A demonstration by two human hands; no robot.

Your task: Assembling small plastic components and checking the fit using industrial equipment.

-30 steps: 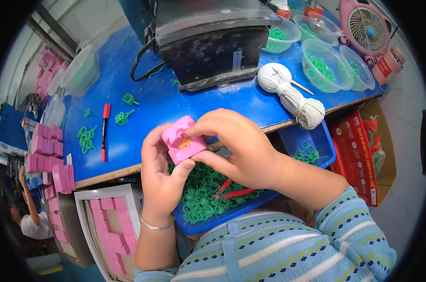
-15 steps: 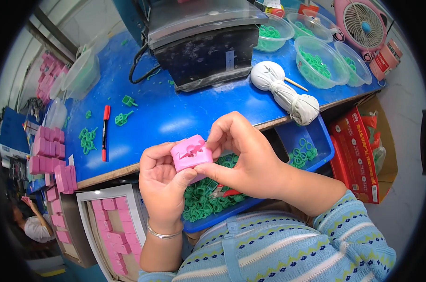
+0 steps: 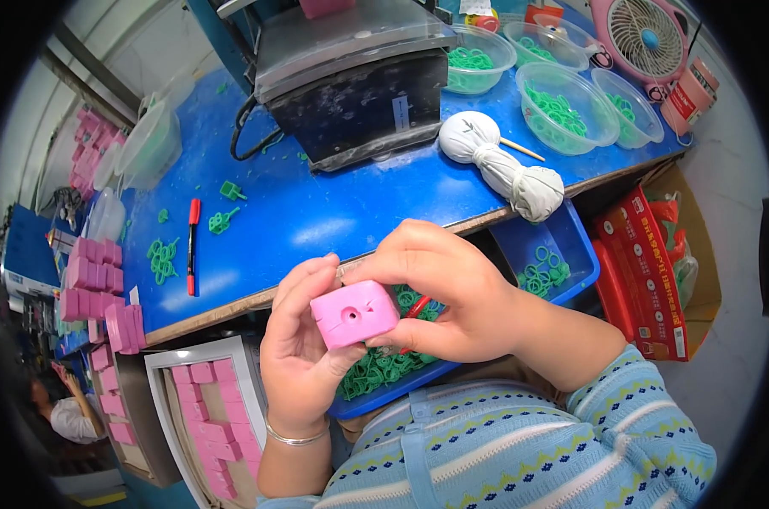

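Between my two hands is a pink rubber mould block (image 3: 356, 315), its face with a small round hole and short cuts turned up. My left hand (image 3: 301, 339) cups its left side, thumb at the lower edge. From the right, my right hand (image 3: 440, 284) grips it with the thumb low and the fingers over the far edge. Just below lie many green wax pieces (image 3: 376, 373) in a blue tray (image 3: 435, 370). Red-handled pliers (image 3: 418, 307) show in part behind the right thumb.
A black machine (image 3: 359, 110) stands on the blue table (image 3: 317, 216). Right of it lie a tied white cloth bundle (image 3: 507, 161) and plastic bowls (image 3: 571, 110) of green pieces. A marker (image 3: 193, 246) lies left. Stacked pink blocks (image 3: 92, 276) and a framed tray (image 3: 159, 360) sit at left.
The mould block has been turned: its closed face with the hole shows instead of the gaping split. Both hands remain on it. The view has shifted slightly, and a pink block shows atop the machine.
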